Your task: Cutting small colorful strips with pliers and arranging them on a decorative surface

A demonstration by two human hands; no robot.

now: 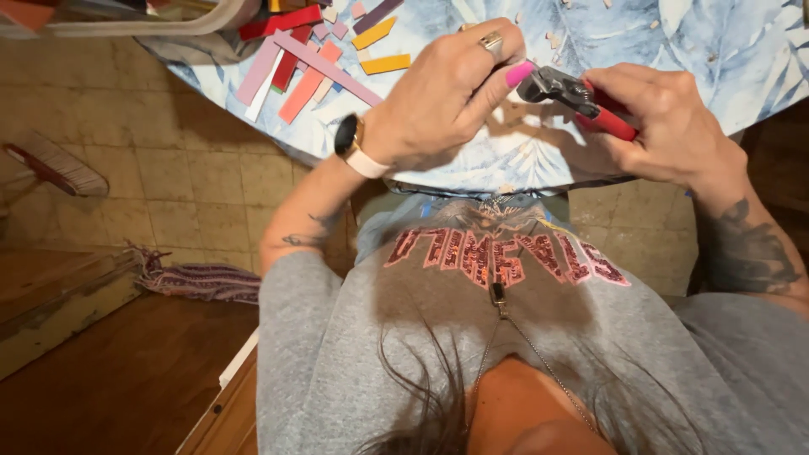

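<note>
My right hand (666,126) is wrapped around the red handles of the nippers (577,97), fingers closed tight on the grip so the metal head points inward, toward my other hand. That lets me squeeze with the whole palm rather than the fingertips.

My left hand (442,97) hovers just in front of the nippers' head, fingers curled down and the pink-nailed thumb touching the metal. The fingers are drawn in narrow, as if pinching something small at the jaws — but whatever sits there is hidden under my knuckles, so I cannot tell whether I hold a piece or only steady the tool. A ring (491,42) and a watch (352,143) ride on that hand and wrist.

Both hands work above the near edge of the round desk (716,59), covered in a pale blue leaf-print cloth, close to my body so I can look straight down on the cut.

The strips (303,59) — red, pink, lilac, salmon, yellow — lie fanned on the cloth to my left, well apart from the nippers yet within reach of the free hand. Small pale chips (552,38) are scattered on the cloth beyond my hands.

Below the desk edge lies tiled floor, with a broom (55,168) and a striped rug (202,282) off to the side.
</note>
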